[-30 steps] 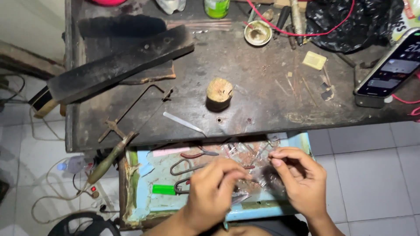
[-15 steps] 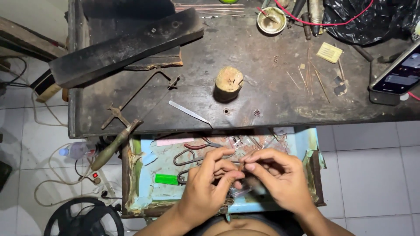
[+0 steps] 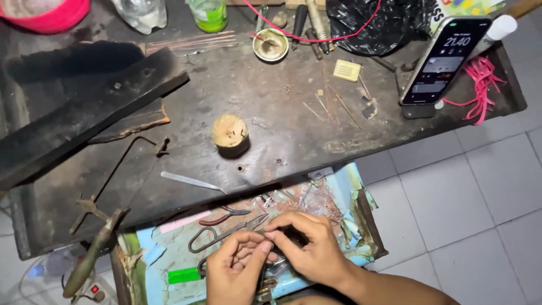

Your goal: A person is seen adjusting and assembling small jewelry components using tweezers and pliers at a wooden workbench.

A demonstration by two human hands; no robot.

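From the head view, both hands meet over the pale blue drawer (image 3: 169, 248): left hand (image 3: 237, 271) and right hand (image 3: 307, 248) pinch something too small to tell. Scissors (image 3: 226, 234) lie just beyond the left hand; a wooden stump (image 3: 230, 134) stands farther off on the worktop (image 3: 293, 124).

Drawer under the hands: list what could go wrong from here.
1. Both hands, left hand and right hand, pinch something too small to make out over the cluttered drawer; dropped, it could vanish among the scraps.
2. The scissors point toward the fingertips and might nick them.
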